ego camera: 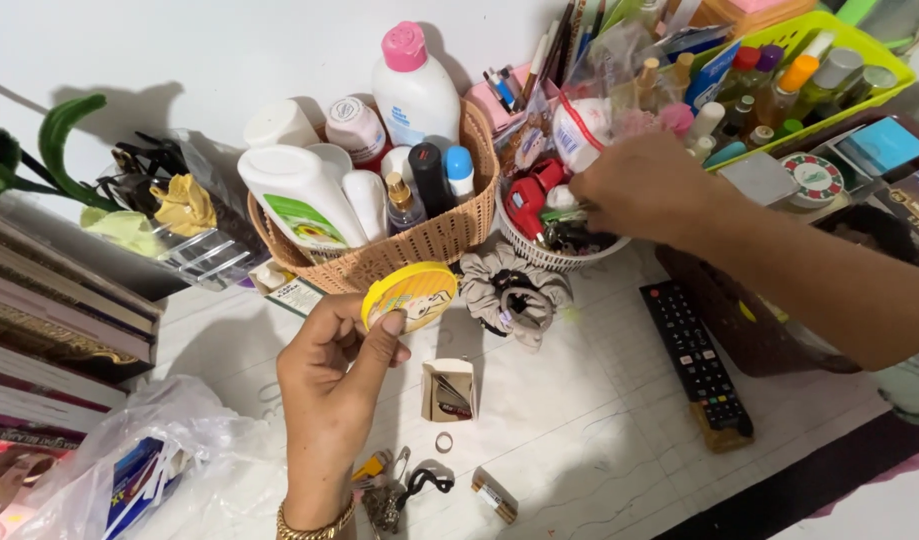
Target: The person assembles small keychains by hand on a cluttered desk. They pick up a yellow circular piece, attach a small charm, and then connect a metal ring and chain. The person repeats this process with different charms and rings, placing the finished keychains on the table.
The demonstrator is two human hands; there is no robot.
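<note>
Two hands: both bare and both busy over a cluttered white table top (599, 420).
Left hand (329, 375): raised upright with a gold chain bracelet (314, 526) at the wrist; thumb and fingers are pinched on the rim of a small round yellow tin with a pictured lid (411, 294).
Yellow tin: held on edge and tilted at the left fingertips, just in front of the woven tan wicker basket (434, 240).
Right hand (639, 190): reaching in from the right, knuckles up, fingers curled down into the small white plastic mesh basket (539, 255); what the fingertips grip, if anything, cannot be told.
White mesh basket: directly under the right hand's fingers, holding a red object (529, 195) and dark small items.
Wicker basket: just behind the left hand, packed with white lotion bottles; a tall white bottle with a pink cap (411, 90) stands at its back.
Beige fabric scrunchie (509, 295): lying just right of the yellow tin, between the two hands.
Black remote control (697, 360): below the right forearm, flat on the table.
Small open cardboard box (449, 390): just right of the left wrist, with a small ring (444, 441) lying below it.
Lime-green plastic basket of bottles (859, 55): beyond the right hand, toward the far right.
Stacked books (59, 330): well to the left of the left hand.
</note>
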